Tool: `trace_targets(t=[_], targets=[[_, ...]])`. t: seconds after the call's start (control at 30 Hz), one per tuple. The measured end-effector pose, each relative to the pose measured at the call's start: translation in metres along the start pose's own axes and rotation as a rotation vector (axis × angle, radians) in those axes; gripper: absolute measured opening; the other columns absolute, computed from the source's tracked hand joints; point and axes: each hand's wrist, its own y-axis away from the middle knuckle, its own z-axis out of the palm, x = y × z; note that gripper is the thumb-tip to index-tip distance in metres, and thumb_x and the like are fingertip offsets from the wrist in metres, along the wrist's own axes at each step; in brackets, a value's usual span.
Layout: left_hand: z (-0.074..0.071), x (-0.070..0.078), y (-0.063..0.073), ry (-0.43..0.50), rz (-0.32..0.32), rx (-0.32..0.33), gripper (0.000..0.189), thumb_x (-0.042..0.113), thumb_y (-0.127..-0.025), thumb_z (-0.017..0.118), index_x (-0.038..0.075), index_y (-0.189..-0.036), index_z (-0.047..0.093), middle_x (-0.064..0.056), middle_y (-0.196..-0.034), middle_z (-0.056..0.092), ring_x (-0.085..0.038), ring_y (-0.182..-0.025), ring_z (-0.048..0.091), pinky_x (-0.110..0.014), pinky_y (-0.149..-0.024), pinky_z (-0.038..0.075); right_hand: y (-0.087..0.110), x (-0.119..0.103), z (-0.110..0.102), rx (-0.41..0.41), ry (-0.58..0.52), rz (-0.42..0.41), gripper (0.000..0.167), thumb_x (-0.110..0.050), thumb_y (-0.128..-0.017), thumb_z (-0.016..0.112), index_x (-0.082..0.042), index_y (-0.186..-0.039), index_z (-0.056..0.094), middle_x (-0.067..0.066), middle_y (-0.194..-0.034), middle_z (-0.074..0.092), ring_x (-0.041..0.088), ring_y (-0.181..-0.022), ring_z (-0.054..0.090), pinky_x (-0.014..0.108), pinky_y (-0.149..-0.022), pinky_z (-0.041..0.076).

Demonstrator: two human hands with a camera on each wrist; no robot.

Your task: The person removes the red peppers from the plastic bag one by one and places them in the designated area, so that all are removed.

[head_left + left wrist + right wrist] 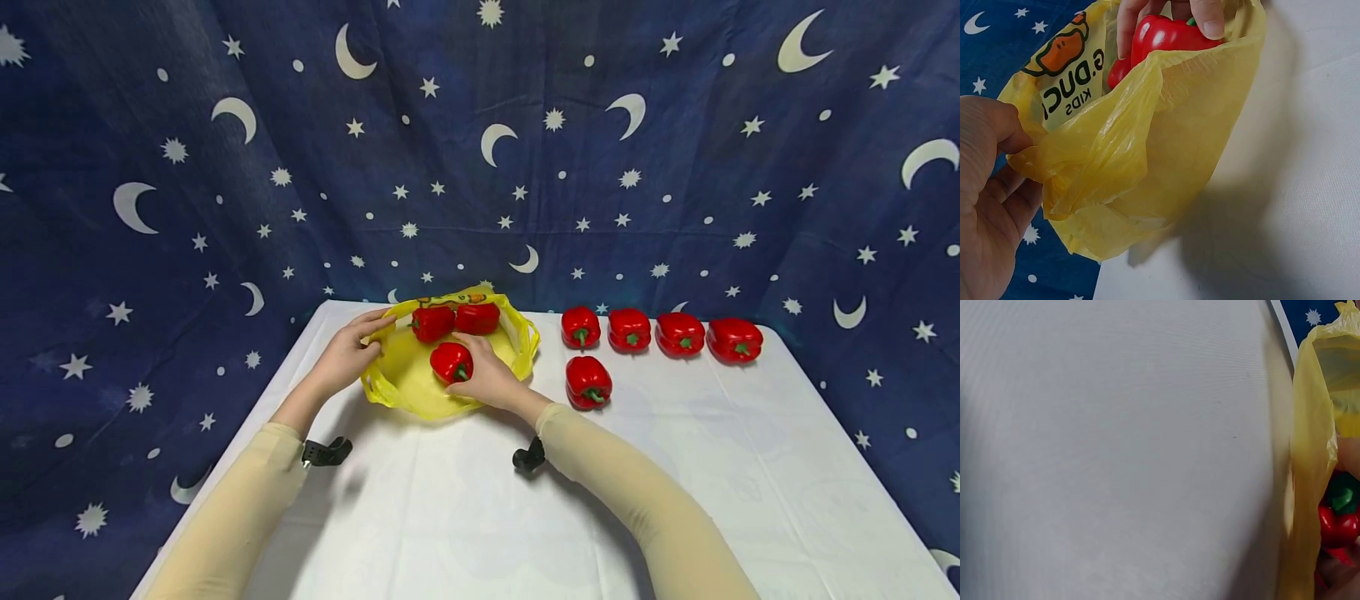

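Observation:
A yellow plastic bag (405, 379) lies with its mouth spread wide on the table. My left hand (348, 354) pinches the bag's left rim between thumb and fingers, which the left wrist view shows close up. Inside the mouth, my right hand (491, 375) grips a red bell pepper (451, 362) with its green stem facing me. Behind it, within the bag, are two more red peppers, one on the left (432, 323) and one on the right (477, 318). In the right wrist view the held pepper (1339, 526) shows only partly past the bag's edge.
Right of the bag, several red peppers stand in a back row, from the nearest one (581, 327) to the farthest (735, 341). One single pepper (588, 382) sits in front of that row. A white cloth covers the table (465, 517); a dark blue star-and-moon curtain (450, 167) hangs behind.

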Motion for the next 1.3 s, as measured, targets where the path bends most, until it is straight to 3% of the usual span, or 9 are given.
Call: trace_targets(t=[1.07,1.3], targets=[[0.003,0.000,-0.002,-0.016,-0.019,-0.004,0.051,0.000,-0.097,0.053,0.007,-0.147,0.057,-0.004,-0.158,0.043,-0.027,-0.126,0.054,-0.038,-0.094,0.053,0.003,0.010,0.011,0.062,-0.041,-0.022,0.090,-0.027,-0.078,0.088,-0.020,-0.152,0.037,0.007,-0.150,0.042,0.026,-0.135,0.047,0.048,-0.112,0.040],[0.002,-0.001,-0.001,-0.011,-0.018,-0.015,0.052,-0.001,-0.097,0.052,0.006,-0.148,0.055,-0.006,-0.159,0.041,-0.031,-0.131,0.051,-0.047,-0.100,0.051,0.005,0.007,0.007,0.056,-0.072,-0.006,0.088,-0.026,-0.078,0.087,-0.021,-0.151,0.038,0.005,-0.150,0.043,0.024,-0.135,0.047,0.046,-0.112,0.039]])
